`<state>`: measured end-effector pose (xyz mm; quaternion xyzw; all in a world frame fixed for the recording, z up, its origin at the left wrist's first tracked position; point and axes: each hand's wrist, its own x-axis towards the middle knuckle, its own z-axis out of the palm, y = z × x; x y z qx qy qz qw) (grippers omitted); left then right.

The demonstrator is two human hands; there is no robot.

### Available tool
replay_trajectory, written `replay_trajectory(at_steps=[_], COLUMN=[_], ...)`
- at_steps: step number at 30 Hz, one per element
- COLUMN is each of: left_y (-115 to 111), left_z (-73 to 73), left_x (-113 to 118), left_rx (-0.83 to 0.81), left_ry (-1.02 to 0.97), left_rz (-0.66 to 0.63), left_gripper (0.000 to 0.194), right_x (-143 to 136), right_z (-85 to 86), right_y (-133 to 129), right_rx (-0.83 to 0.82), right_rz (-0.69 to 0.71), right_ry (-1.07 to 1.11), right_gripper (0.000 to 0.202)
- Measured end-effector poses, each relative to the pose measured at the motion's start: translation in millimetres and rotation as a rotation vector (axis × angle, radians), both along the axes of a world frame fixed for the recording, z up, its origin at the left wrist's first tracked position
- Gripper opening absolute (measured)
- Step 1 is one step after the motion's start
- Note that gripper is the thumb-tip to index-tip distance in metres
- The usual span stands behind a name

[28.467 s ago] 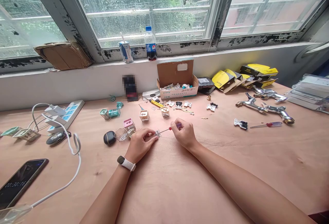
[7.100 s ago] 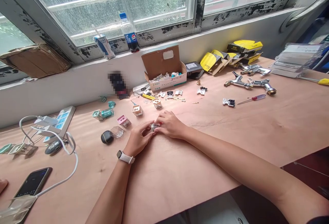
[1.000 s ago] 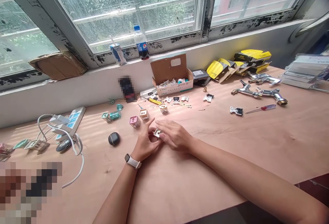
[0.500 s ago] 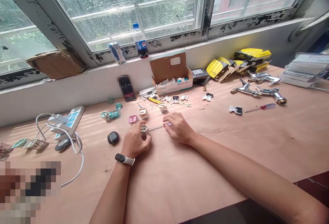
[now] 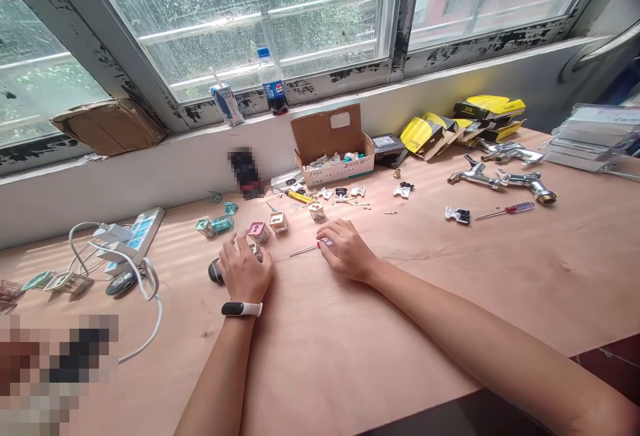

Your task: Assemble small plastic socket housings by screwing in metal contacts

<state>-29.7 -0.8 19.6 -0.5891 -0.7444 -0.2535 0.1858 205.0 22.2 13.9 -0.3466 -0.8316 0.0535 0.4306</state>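
The right grip (image 5: 345, 249) pinches a screwdriver (image 5: 306, 249) by its handle, low at the tabletop (image 5: 325, 356); the left grip (image 5: 246, 268) curls over a pale block (image 5: 257, 250), whether clasping it I can't tell.

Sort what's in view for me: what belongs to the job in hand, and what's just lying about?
Likely in the job, judging by the hands:
screwdriver, in the right hand
pale block, partly hidden under the left hand

Probably just lying about:
cola bottle
drink carton
power strip
chrome taps
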Motion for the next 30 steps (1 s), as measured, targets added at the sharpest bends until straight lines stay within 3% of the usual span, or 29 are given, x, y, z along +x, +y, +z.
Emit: replay_trajectory(at_steps=[4,9,12,18,22,30], left_y=[1,3,3,1,-4,-18], left_z=[-1.3,-4.4,-4.4,-0.4,3.7,11.5], left_x=[1,-3,-5,2,12,33], left_rx=[-0.047,-0.030,0.012,0.216,0.298,0.186], left_ry=[0.019,-0.001,0.001,-0.095,-0.160,-0.180], left_rz=[-0.088,-0.095,-0.146,-0.280,-0.485,-0.776], left_gripper=[0.050,0.022,0.018,0.040,0.057,0.050], right_x=[-1,-1,-1,-1,-2,-5], right_z=[0.0,-1.0,-1.9,-1.1,-0.7,1.9], right_y=[0,0,1,0,-1,-7], right_rx=[-0.013,-0.002,-0.001,-0.005,0.018,0.020], right_rz=[0.004,0.005,0.006,0.004,0.043,0.134], right_ry=[-0.010,-0.009,-0.006,-0.011,0.019,0.035], right_gripper=[0.009,0.009,0.009,0.009,0.015,0.025])
